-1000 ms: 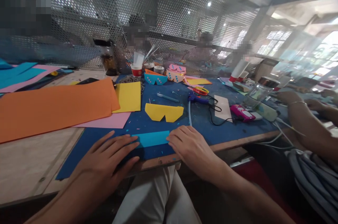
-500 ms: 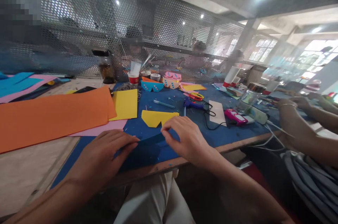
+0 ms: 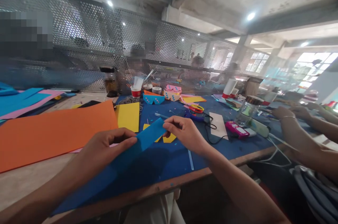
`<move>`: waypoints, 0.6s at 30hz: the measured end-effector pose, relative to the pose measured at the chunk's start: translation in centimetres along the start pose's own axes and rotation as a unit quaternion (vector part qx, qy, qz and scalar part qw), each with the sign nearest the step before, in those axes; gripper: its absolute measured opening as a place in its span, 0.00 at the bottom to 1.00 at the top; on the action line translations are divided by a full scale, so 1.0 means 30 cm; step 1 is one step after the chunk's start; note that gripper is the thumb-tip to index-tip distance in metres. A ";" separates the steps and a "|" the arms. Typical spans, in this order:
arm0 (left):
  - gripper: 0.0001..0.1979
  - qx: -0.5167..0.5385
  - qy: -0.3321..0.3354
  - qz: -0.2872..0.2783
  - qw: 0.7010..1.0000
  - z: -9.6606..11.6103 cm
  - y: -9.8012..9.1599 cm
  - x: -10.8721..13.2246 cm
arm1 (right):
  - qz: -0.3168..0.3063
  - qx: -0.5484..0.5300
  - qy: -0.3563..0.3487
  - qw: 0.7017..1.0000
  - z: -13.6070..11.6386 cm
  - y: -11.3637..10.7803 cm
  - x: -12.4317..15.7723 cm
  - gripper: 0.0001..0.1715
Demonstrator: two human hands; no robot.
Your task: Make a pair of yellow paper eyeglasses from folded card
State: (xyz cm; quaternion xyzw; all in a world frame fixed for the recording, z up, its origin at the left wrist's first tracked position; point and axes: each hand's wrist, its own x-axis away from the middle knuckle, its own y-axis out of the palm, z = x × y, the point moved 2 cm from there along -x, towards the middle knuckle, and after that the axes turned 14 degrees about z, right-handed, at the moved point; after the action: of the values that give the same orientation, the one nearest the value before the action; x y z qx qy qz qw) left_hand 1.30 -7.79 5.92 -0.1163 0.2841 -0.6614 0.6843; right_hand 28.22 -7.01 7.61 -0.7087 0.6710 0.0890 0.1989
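A strip of blue craft foam or paper [image 3: 150,134] is stretched between my two hands, raised above the blue table mat. My left hand [image 3: 112,144] pinches its near left end between thumb and fingers. The far right end is pinched by my right hand [image 3: 182,130]. Behind the strip lies a yellow cut-out [image 3: 169,138], partly covered by the strip and my right hand. A clear glue stick [image 3: 190,160] pokes out beside my right forearm, from the blue glue gun [image 3: 194,115].
Orange sheets [image 3: 58,129] and a yellow sheet [image 3: 128,116] lie to the left. Paper masks [image 3: 153,99], red-handled scissors [image 3: 196,108], a glass jar [image 3: 249,109] and a pink device [image 3: 237,129] stand or lie beyond. A co-worker's arm [image 3: 298,130] rests at the right.
Both hands have lifted the blue strip off the mat and tilted it so its broad face shows. The strip now covers part of the yellow cut-out. The camera view has tipped upward.
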 end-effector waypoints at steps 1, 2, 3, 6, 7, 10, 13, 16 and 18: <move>0.25 0.012 -0.007 -0.009 1.000 -0.004 0.001 -0.010 | 0.005 -0.004 0.001 1.000 0.002 -0.001 -0.009 0.16; 0.26 0.022 -0.011 -0.018 1.000 -0.008 0.003 -0.019 | 0.013 -0.004 0.001 1.000 0.004 -0.003 -0.018 0.16; 0.26 0.031 -0.015 -0.020 0.999 -0.010 0.005 -0.028 | 0.023 -0.002 0.001 1.000 0.007 -0.004 -0.026 0.16; 0.27 0.041 -0.023 -0.021 0.999 -0.011 0.014 -0.048 | 0.044 0.009 0.000 0.999 0.011 -0.004 -0.045 0.16; 0.27 0.044 -0.026 -0.024 0.998 -0.010 0.017 -0.054 | 0.047 0.013 -0.001 0.999 0.010 -0.001 -0.048 0.16; 0.29 0.053 -0.040 -0.045 0.997 -0.006 0.022 -0.068 | 0.043 0.032 -0.013 0.999 0.005 0.009 -0.051 0.16; 0.31 0.046 -0.086 -0.040 0.994 -0.005 0.012 -0.086 | 0.002 0.104 -0.049 0.993 0.005 0.005 -0.076 0.17; 0.32 0.045 -0.134 0.025 0.990 -0.020 -0.014 -0.118 | -0.003 0.224 -0.070 0.972 0.023 -0.063 -0.165 0.14; 0.32 0.055 -0.161 0.077 0.982 -0.047 -0.029 -0.144 | 0.033 0.314 -0.062 0.947 0.047 -0.153 -0.258 0.15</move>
State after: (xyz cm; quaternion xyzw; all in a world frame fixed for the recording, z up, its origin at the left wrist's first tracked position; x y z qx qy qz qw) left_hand -0.03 -3.38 6.25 -0.1606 0.1415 -0.5942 0.7753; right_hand 32.31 0.74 10.12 -0.5807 0.6744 -0.0759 0.4497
